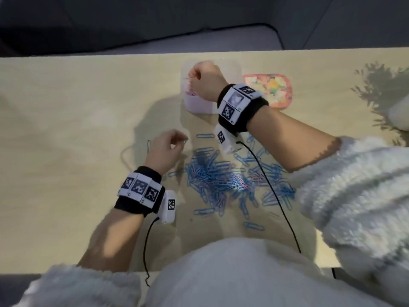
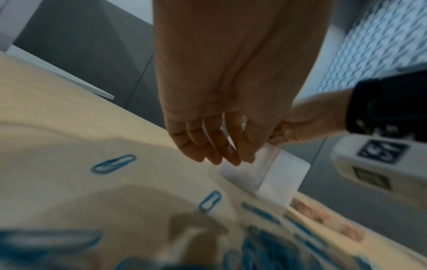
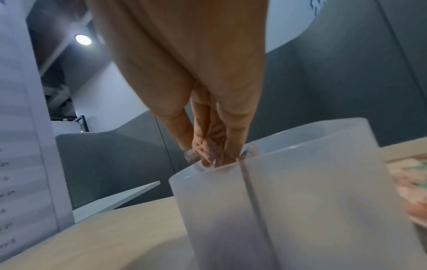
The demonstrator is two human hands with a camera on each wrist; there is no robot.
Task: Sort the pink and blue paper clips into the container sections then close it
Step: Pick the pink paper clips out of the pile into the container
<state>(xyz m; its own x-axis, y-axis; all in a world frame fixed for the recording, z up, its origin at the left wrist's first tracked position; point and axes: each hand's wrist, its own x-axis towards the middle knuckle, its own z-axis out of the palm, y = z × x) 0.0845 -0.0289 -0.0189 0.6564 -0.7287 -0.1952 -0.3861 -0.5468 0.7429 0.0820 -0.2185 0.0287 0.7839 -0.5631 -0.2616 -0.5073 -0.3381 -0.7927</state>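
A translucent white divided container (image 1: 199, 106) stands at the back of the table, with pink paper clips in its left section. My right hand (image 1: 194, 77) hovers over that section and pinches a few pink paper clips (image 3: 208, 151) just above the container's rim (image 3: 300, 201). A mixed pile of mostly blue paper clips (image 1: 221, 176) lies in the middle of the table. My left hand (image 1: 179, 140) hangs left of the pile; the left wrist view shows its fingers (image 2: 208, 146) relaxed and holding nothing. The pink patterned lid (image 1: 269, 89) lies right of the container.
Black cables (image 1: 272, 185) run from both wrist cameras across the pile toward the near table edge. Loose blue clips (image 1: 253, 226) are scattered around the pile. A white object (image 1: 400, 114) sits at the right edge, beside a plant's shadow.
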